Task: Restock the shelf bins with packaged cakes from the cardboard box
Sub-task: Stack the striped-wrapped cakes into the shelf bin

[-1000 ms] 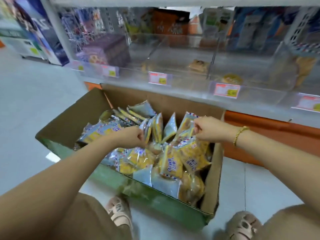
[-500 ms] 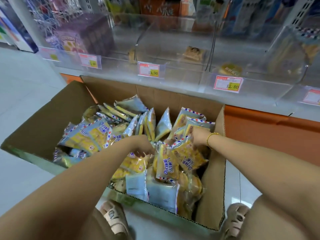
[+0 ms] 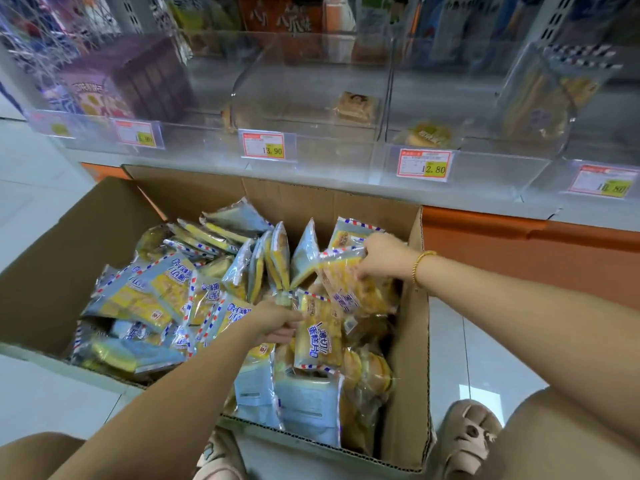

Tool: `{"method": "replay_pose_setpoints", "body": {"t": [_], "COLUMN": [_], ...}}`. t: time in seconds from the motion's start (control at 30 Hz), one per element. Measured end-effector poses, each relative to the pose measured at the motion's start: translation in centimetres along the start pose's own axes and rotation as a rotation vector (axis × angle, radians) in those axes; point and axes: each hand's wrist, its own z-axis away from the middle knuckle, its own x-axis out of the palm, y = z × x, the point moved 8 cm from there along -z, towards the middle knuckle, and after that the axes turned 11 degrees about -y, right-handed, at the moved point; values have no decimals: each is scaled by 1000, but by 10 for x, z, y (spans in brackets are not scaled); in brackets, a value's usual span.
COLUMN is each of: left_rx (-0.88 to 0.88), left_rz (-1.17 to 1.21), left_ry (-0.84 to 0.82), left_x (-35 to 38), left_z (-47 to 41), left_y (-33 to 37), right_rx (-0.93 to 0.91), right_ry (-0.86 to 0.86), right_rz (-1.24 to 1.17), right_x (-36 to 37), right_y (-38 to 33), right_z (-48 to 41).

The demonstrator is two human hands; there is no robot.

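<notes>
Brown cardboard box [image 3: 194, 199]: left hand [image 3: 277, 320] grips yellow plastic cake packet [image 3: 318, 337]; right hand [image 3: 381, 258] pinches second packet [image 3: 346, 282], two o'clock; best lifted by seams.

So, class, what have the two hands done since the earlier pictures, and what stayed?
Both hands went down into the brown cardboard box. The left hand grips a yellow plastic cake packet centrally; the right hand grips another packet by the right wall. Clear shelf bins unchanged.
</notes>
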Motion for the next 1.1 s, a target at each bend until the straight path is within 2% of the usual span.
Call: {"method": "replay_pose_setpoints", "body": {"t": [0.1, 0.2, 0.33, 0.43, 0.53, 0.63, 0.83, 1.1], "left_rx": [-8, -23, -63, 1, 90, 210, 472, 546], "left_rz": [-124, -198, -150, -134, -198, -223, -212, -194], "left_ry": [38, 87, 14, -29, -51, -104, -88, -189], "left_x": [9, 14, 1, -10, -12, -5, 38, 107], "left_z": [2, 4, 20, 46, 83, 116, 157, 152], "left_y": [6, 10, 20, 43, 74, 101, 144, 173], "right_rx": [-97, -170, -233, -250, -278, -322, -362, -325], "right_ry": [88, 104, 16, -72, -123, -113, -82, 66], "right_rz": [-229, -476, -925, -1127, -1186, -1264, -1414, -1356], "right_x": [-42, -63, -61, -52, -49, -49, -46, -57], "right_y": [0, 18, 48, 57, 61, 61, 51, 74], "right_z": [42, 74, 88, 103, 116, 125, 137, 137]}}
